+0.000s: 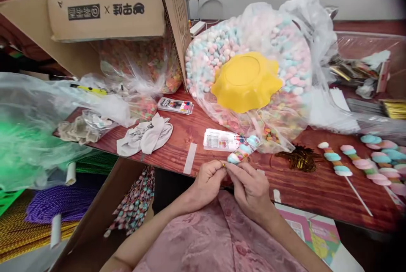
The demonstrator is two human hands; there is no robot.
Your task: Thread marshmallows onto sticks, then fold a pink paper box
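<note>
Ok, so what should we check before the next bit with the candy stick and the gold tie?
1. Both hands on the work: left hand and right hand meet at the candy stick's lower end: ok.
2. Gold tie pinched between the fingers: ok.
3. Tie twisted tight: cannot tell.
4. Spare gold ties on the table beside the right hand: ok.
5. Finished candy sticks lying apart, to the right: ok.

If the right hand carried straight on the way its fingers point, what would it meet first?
Probably the left hand: the right hand points left into it, both pinching the wrapped pastel marshmallow skewer at a small gold twist tie.
</note>
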